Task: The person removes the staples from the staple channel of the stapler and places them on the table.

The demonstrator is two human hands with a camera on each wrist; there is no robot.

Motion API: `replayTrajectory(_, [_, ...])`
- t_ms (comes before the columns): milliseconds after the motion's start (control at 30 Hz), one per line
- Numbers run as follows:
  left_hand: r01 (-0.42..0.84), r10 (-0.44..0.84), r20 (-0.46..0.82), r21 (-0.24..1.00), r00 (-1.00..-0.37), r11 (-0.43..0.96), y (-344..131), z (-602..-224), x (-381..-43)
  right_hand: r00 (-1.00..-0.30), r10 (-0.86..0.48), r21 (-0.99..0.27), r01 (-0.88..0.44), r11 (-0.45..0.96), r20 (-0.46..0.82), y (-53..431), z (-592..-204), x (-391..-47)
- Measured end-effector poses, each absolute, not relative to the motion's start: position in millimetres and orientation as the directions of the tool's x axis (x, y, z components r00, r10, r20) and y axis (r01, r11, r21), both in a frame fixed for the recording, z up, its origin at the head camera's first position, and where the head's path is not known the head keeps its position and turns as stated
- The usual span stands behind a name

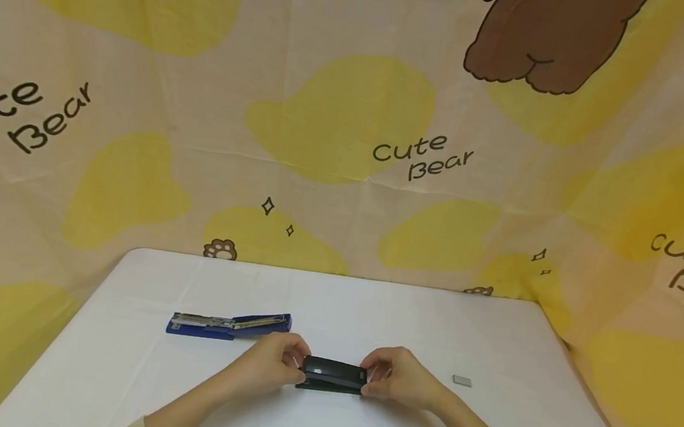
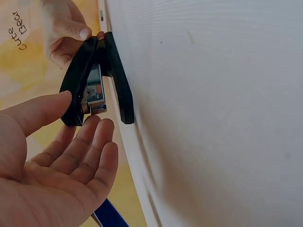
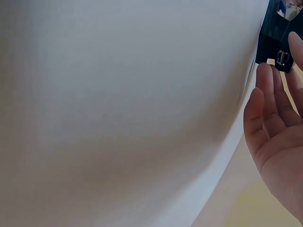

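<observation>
A black stapler [image 1: 333, 374] sits low at the front middle of the white table, between both hands. At its left end, my left hand [image 1: 266, 365] pinches the upper arm with thumb and forefinger. My right hand [image 1: 404, 380] grips the other end, thumb in front and fingers behind. The left wrist view shows the stapler [image 2: 84, 61] with its upper arm angled away from the base [image 2: 122, 90], and the metal magazine [image 2: 96, 90] in the gap. In the right wrist view only the stapler's hinge end [image 3: 267, 45] appears, at the top right corner.
A blue stapler [image 1: 201, 330] lies unfolded on the table [image 1: 308, 300], behind and left of the left hand. To the right of the right hand lies a small grey strip [image 1: 462, 380] that looks like staples. A patterned cloth [image 1: 340, 116] hangs behind the table.
</observation>
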State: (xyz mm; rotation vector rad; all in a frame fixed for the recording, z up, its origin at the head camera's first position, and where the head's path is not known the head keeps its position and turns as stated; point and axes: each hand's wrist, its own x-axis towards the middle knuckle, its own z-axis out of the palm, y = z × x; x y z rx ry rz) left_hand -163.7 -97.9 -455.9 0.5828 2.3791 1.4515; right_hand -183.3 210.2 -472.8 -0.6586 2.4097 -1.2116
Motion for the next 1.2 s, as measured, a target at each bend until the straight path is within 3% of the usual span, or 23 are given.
replayTrajectory(533, [0.130, 0.451, -0.081, 0.899, -0.889, 0.419, -104.9, -467.7, -165.0, -0.841, -0.537, -0.778, -0.289, 0.558, -0.073, 191.7, -459.5, -181.7])
replayTrajectory(1200, [0.106, 0.415, -0.113, 0.876, -0.903, 0.470, -99.7, -474.1, -167.2, -0.831, -0.556, -0.828, -0.312, 0.466, 0.001, 156.8, -465.0, -176.7])
